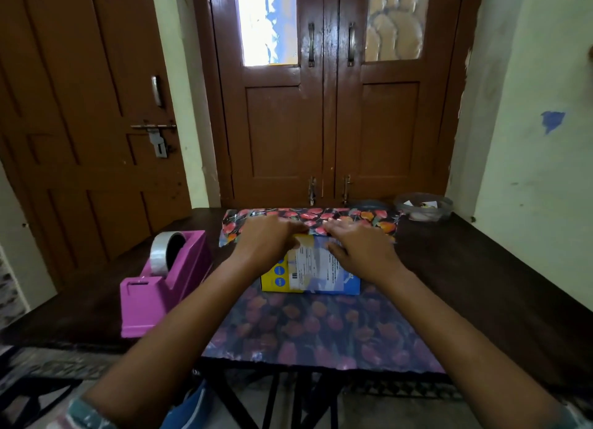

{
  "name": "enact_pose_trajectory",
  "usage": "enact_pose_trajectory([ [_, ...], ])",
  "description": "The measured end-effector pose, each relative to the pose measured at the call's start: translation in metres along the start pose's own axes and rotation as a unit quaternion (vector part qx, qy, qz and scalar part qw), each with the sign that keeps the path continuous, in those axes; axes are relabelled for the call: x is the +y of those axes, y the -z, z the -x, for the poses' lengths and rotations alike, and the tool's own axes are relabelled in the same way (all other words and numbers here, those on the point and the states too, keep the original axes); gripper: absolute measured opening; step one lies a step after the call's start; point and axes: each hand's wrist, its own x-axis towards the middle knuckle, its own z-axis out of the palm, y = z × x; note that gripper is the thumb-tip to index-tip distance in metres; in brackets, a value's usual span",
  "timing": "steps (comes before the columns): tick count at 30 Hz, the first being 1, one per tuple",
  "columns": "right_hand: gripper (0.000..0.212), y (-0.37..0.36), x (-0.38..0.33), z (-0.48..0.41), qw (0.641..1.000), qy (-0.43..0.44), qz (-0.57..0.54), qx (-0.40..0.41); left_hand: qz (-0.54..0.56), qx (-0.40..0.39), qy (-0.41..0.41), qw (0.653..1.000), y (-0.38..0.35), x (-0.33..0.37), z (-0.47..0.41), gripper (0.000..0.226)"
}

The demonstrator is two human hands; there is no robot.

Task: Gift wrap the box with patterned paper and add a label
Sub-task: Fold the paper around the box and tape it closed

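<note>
Forearms reach forward side by side, palms down on the box [309, 271] at the middle of the table [481, 268]. The left hand [269, 239] and right hand [359, 245] lie flat, fingertips nearly meeting, pressing the far flap of patterned paper [321, 329] onto the box's top edge (its near side is uncovered). A pink tape dispenser [160, 287] stands to the left.

A dark table [481, 268] stands before brown double doors [330, 123]; a bolted brown door [80, 139] is at the left, a blue-marked wall [529, 139] at the right.
</note>
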Motion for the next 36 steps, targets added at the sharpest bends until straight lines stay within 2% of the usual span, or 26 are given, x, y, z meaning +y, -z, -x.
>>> enact_pose_trajectory([
  [3,0.055,-0.012,-0.005,0.013,0.995,0.011,0.063,0.073,0.014,0.093,-0.024,0.995,-0.016,0.000,0.011,0.041],
  [6,0.071,-0.026,-0.002,0.017,0.988,0.006,0.119,0.094,-0.003,0.150,-0.045,0.988,-0.033,0.001,0.019,0.044],
  [10,0.070,-0.035,-0.002,0.018,0.985,0.016,0.118,0.125,0.014,0.175,-0.037,0.984,-0.053,0.002,0.027,0.063],
  [12,0.065,-0.031,-0.005,0.015,0.986,0.011,0.087,0.141,-0.002,0.176,-0.039,0.984,-0.057,0.003,0.029,0.063],
  [14,0.059,-0.028,-0.008,0.013,0.984,0.012,0.105,0.141,-0.010,0.167,-0.039,0.985,-0.058,0.006,0.031,0.055],
  [16,0.060,-0.035,-0.009,0.015,0.981,0.029,0.134,0.137,-0.020,0.150,-0.036,0.988,-0.058,0.008,0.032,0.057],
  [20,0.083,-0.058,-0.011,0.017,0.985,0.008,0.133,0.113,-0.007,0.136,-0.035,0.990,-0.056,0.006,0.031,0.061],
  [24,0.082,-0.065,-0.011,0.007,0.982,-0.001,0.146,0.120,0.039,0.117,-0.024,0.992,-0.056,-0.002,0.022,0.055],
  [29,0.080,-0.077,-0.011,0.004,0.983,-0.022,0.129,0.129,0.055,0.102,0.002,0.993,-0.062,-0.001,0.026,0.060],
  [32,0.081,-0.080,-0.009,0.000,0.982,-0.012,0.131,0.135,0.078,0.127,0.029,0.988,-0.058,0.006,0.048,0.046],
  [34,0.084,-0.082,-0.007,-0.002,0.980,-0.006,0.132,0.146,0.144,0.071,0.063,0.985,-0.054,0.012,0.068,0.044],
  [36,0.088,-0.083,-0.006,-0.003,0.978,-0.003,0.136,0.159,0.161,-0.066,0.069,0.982,-0.052,0.019,0.083,0.045],
])
